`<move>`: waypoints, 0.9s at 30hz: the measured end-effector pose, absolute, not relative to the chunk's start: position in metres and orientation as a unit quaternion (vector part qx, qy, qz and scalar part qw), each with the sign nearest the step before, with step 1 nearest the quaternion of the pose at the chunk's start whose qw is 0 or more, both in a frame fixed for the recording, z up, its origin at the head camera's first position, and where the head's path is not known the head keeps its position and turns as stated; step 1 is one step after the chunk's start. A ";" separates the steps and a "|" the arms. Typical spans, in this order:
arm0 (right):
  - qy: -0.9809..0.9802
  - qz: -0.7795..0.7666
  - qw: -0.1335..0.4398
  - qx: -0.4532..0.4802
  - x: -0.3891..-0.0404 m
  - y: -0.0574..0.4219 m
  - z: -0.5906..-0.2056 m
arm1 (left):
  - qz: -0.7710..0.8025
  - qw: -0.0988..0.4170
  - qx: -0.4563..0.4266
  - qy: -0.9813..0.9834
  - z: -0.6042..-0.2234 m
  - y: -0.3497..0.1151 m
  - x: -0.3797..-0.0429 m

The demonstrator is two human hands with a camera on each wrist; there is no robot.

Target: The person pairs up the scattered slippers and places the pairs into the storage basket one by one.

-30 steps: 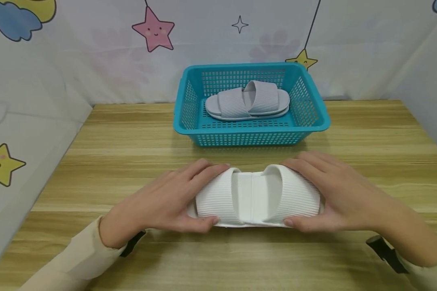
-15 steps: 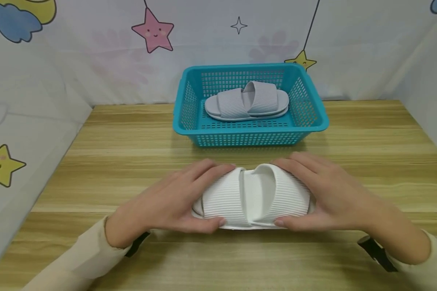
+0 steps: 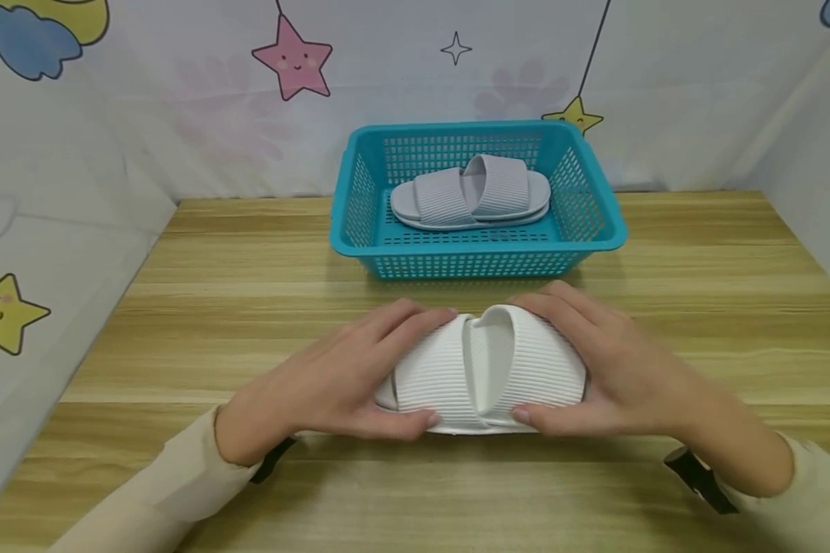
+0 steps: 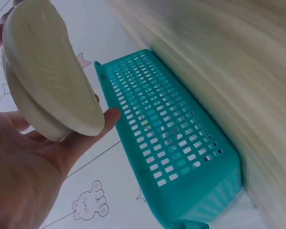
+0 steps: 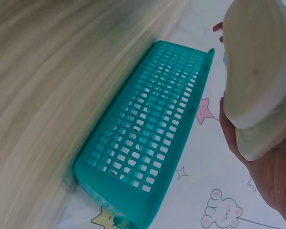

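In the head view, two white ribbed slippers lie toe-outward and partly slid into each other. My left hand point(image 3: 346, 376) grips the left white slipper point(image 3: 434, 376), fingers over its far edge and thumb along the near one. Mirroring it, my right hand point(image 3: 619, 372) holds the right white slipper point(image 3: 548, 365) round its strap. Both wrist views show the smooth pale sole point(image 4: 52, 71) of a slipper raised off the tabletop, the pair overlapping one above the other. The palms hide the outer ends of the slippers.
Behind the hands stands a teal mesh basket point(image 3: 477, 251) with a pair of light grey slippers point(image 3: 443, 198) nested inside. The wooden table point(image 3: 249, 261) ends at a printed white cloth point(image 3: 387, 61) at the back and sides.
My hands have moved closer together, sliding the two white slippers further into each other. The gap between their straps has narrowed, and the right slipper sits slightly higher. The basket stays put.
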State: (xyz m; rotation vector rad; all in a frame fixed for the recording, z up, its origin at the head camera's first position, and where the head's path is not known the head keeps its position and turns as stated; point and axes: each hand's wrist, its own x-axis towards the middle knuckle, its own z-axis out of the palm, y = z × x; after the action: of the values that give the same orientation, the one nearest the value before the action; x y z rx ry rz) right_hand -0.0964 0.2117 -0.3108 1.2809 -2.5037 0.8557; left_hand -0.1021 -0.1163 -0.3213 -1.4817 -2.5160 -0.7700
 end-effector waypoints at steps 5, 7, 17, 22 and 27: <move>-0.838 0.313 0.100 0.436 -0.098 0.209 -0.314 | -0.265 0.061 -0.493 -0.827 -0.321 -0.116 -0.102; -0.841 0.307 0.091 0.436 -0.098 0.209 -0.314 | -0.265 0.063 -0.493 -0.827 -0.322 -0.116 -0.102; -0.843 0.273 0.062 0.459 -0.092 0.199 -0.327 | -0.310 0.088 -0.472 -0.820 -0.330 -0.114 -0.108; -0.844 0.287 0.051 0.451 -0.093 0.198 -0.328 | -0.319 0.077 -0.464 -0.823 -0.334 -0.114 -0.107; -0.838 0.295 0.060 0.455 -0.097 0.201 -0.327 | -0.316 0.081 -0.465 -0.823 -0.333 -0.115 -0.109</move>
State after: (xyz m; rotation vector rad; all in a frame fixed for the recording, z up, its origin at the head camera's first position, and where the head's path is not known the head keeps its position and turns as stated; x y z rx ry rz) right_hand -0.0971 0.2010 -0.3273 1.3768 -2.5363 0.8930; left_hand -0.1091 -0.1148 -0.3331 -1.3888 -2.4619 -0.9438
